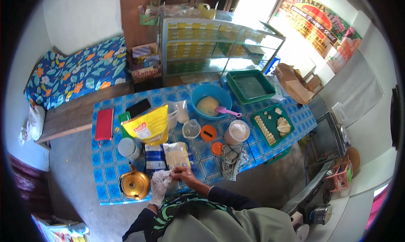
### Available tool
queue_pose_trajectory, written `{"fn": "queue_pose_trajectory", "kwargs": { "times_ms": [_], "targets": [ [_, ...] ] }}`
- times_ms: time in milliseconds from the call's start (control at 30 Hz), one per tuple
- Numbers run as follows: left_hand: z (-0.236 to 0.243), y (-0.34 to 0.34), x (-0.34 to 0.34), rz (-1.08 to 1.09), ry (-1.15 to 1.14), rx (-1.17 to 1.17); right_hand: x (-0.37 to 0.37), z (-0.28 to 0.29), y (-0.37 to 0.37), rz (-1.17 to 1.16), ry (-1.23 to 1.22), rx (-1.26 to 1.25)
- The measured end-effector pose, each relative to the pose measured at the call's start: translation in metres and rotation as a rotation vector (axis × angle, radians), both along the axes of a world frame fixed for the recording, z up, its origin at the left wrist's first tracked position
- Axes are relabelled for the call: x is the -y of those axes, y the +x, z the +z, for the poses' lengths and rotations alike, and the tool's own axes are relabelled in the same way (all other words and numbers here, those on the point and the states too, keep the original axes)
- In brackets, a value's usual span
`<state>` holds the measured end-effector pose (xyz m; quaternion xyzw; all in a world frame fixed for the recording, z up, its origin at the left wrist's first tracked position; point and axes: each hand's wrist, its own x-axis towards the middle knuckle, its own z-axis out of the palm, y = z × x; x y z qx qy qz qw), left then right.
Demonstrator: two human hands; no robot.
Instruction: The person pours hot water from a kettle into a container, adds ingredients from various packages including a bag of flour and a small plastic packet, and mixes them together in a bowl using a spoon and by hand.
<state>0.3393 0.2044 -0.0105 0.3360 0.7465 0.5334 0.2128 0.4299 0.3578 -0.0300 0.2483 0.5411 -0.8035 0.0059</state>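
Note:
My left hand point(158, 186) wears a thin whitish glove and is at the near edge of the table. Bare, my right hand point(184, 174) meets its fingertips from the right. The fingers of both hands are pinched together; a pale, thin piece shows between and below them, too small to name. Just beyond the hands lie a cream-coloured packet point(177, 155) and a blue-and-white packet point(155, 158). Left of my gloved hand stands a golden kettle point(136, 185). A yellow pouch point(148, 126) stands farther back.
On the blue checked tablecloth point(102, 168) are a blue basin point(198, 90) with dough, a pink spatula point(230, 112), a tub of white powder point(237, 132), a checked cloth point(233, 161) and a green tray point(268, 137) of dough pieces. A glass showcase point(198, 52) stands behind.

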Motion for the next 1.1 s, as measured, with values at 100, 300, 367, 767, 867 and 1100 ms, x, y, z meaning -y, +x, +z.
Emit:
{"fn": "queue_pose_trajectory", "kwargs": {
  "times_ms": [100, 300, 367, 767, 867, 1100],
  "targets": [
    [-0.006, -0.003, -0.008, 0.084, 0.023, -0.235, -0.006, -0.014, -0.001, -0.075, 0.028, -0.039],
    [-0.017, 0.001, -0.010, 0.133, 0.001, -0.017, -0.008, -0.015, 0.003, -0.123, 0.473, 0.071],
    [-0.013, 0.002, -0.007, 0.117, 0.126, 0.145, -0.006, 0.003, 0.005, -0.075, 0.457, 0.093],
    [-0.006, 0.004, -0.018, 0.193, 0.030, -0.099, 0.002, 0.015, 0.005, -0.057, 0.360, -0.147],
    [0.001, 0.000, -0.018, 0.168, -0.017, -0.180, -0.006, 0.023, 0.003, 0.036, 0.783, -0.314],
    [0.001, -0.011, -0.021, -0.120, -0.144, -0.613, -0.012, 0.039, 0.002, 0.097, 1.471, -0.615]
  ]
}}
